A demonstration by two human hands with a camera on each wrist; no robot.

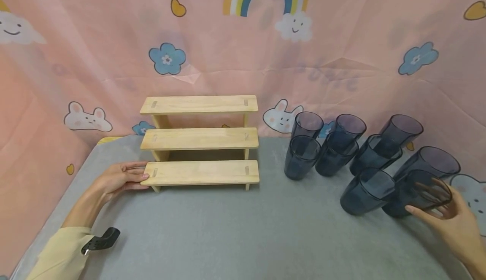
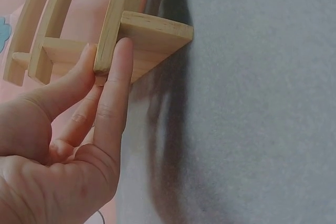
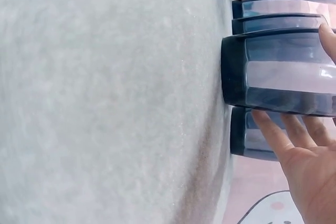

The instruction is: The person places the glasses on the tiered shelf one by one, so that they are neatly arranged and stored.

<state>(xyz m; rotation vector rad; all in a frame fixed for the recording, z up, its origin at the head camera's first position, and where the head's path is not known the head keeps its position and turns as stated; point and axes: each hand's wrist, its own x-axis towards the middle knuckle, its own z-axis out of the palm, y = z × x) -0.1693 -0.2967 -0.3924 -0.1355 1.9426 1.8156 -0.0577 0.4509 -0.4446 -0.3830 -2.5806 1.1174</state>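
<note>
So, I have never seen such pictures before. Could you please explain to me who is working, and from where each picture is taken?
There is no machine here: a person works with their bare left hand and right hand. The wide picture comes from a camera worn on the head; the two closer ones come from wrist cameras, one per arm. On the grey surface stand a three-tier wooden shelf and several dark blue tumblers. The left hand pinches the end of the lowest board; the right hand holds the front-right tumbler.
</note>
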